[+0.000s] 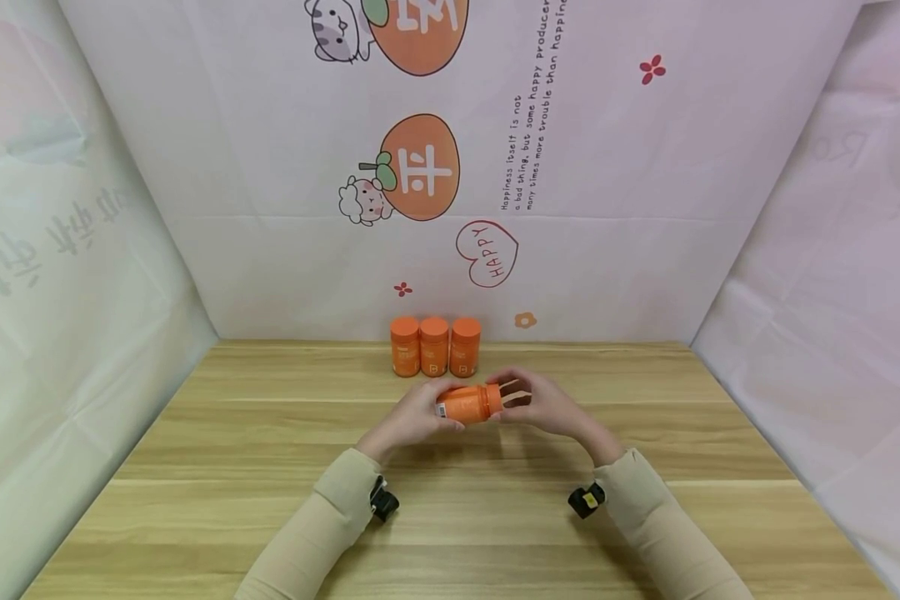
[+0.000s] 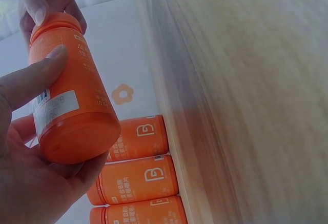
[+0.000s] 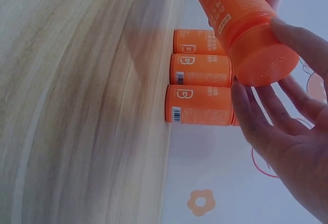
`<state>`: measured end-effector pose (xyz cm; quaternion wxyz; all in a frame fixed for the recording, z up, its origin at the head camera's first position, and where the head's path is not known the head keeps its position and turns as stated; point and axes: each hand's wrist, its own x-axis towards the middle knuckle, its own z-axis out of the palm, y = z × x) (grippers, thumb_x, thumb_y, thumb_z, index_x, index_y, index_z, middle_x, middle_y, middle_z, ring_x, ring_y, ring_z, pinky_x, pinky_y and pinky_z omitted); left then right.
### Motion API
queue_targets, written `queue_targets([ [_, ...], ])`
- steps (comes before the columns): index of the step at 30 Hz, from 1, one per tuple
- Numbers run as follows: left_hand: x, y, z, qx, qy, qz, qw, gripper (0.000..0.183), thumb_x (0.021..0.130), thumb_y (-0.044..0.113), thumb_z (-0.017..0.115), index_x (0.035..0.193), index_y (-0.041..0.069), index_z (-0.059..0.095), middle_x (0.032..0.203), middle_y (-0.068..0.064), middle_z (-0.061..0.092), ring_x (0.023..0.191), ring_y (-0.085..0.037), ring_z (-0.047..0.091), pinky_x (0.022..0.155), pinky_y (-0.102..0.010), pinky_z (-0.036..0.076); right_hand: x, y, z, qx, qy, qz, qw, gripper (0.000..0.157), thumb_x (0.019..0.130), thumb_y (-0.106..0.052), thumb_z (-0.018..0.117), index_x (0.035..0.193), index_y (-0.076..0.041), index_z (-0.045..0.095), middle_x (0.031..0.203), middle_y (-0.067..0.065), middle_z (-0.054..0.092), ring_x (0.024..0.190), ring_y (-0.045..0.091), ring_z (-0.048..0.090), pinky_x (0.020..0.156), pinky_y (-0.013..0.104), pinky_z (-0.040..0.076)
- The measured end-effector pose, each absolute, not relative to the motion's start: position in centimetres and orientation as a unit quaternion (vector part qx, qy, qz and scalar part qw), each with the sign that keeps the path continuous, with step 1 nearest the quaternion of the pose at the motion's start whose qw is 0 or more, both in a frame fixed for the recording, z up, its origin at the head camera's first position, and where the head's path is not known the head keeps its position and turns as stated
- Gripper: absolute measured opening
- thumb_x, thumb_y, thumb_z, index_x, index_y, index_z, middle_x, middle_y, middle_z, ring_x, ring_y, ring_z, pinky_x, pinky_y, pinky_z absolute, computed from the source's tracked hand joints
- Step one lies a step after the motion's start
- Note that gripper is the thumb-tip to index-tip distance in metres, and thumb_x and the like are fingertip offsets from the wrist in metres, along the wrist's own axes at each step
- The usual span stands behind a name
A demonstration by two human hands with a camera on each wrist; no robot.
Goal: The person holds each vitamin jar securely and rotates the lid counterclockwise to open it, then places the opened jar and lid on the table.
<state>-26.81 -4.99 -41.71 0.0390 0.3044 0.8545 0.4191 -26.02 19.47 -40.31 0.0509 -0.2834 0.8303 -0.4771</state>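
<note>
An orange pill bottle (image 1: 462,405) with an orange cap is held on its side above the wooden table. My left hand (image 1: 412,417) grips its body near the base, the thumb lying along the label beside a white sticker with a barcode. At the other end, my right hand (image 1: 546,407) pinches the cap (image 3: 266,57) between thumb and fingertips, the remaining fingers spread beneath it. In the right wrist view the cap's top faces my right palm. The left wrist view shows the bottle's base (image 2: 79,138) facing the camera.
Behind my hands, three matching orange bottles (image 1: 434,348) stand upright side by side at the table's back edge. A white printed sheet (image 1: 607,250) rises behind them, and pale sheets flank the wooden table (image 1: 217,467) on both sides.
</note>
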Motion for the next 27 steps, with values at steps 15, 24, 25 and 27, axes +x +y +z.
queue_targets([
  [15,-26.6,-5.1,-41.4,0.305,0.852,0.421,0.056,0.058,0.075,0.007,0.079,0.128,0.012,0.055,0.114,-0.005,0.062,0.092,-0.018,0.055,0.082,-0.036,0.046,-26.1,19.5,-40.6,-0.304,0.829,-0.470,0.013,0.051,0.072,0.001,0.079,0.117,-0.010,0.059,0.119,0.007,0.061,0.113,0.030,0.058,0.094,0.041,0.049],
  [24,-26.6,-5.3,-41.4,0.307,0.846,0.429,0.078,0.057,0.079,0.010,0.076,0.130,0.013,0.053,0.116,-0.004,0.060,0.095,-0.017,0.055,0.084,-0.037,0.045,-24.9,18.9,-39.3,-0.326,0.818,-0.474,0.003,0.050,0.071,0.009,0.076,0.116,0.004,0.057,0.120,0.017,0.059,0.117,0.033,0.054,0.097,0.043,0.047],
  [25,-26.6,-5.4,-41.4,0.308,0.845,0.429,0.080,0.056,0.079,0.011,0.076,0.130,0.013,0.052,0.116,-0.003,0.060,0.095,-0.017,0.055,0.085,-0.037,0.045,-24.7,18.8,-39.0,-0.329,0.817,-0.473,-0.001,0.049,0.071,0.010,0.076,0.116,0.004,0.057,0.120,0.018,0.059,0.117,0.033,0.054,0.097,0.043,0.047],
  [27,-26.6,-5.5,-41.4,0.309,0.844,0.431,0.084,0.056,0.080,0.012,0.075,0.131,0.015,0.052,0.116,-0.002,0.059,0.095,-0.017,0.054,0.085,-0.037,0.045,-24.3,18.7,-38.5,-0.335,0.813,-0.476,-0.006,0.048,0.071,0.010,0.075,0.116,0.005,0.057,0.120,0.019,0.059,0.117,0.034,0.054,0.097,0.042,0.046],
])
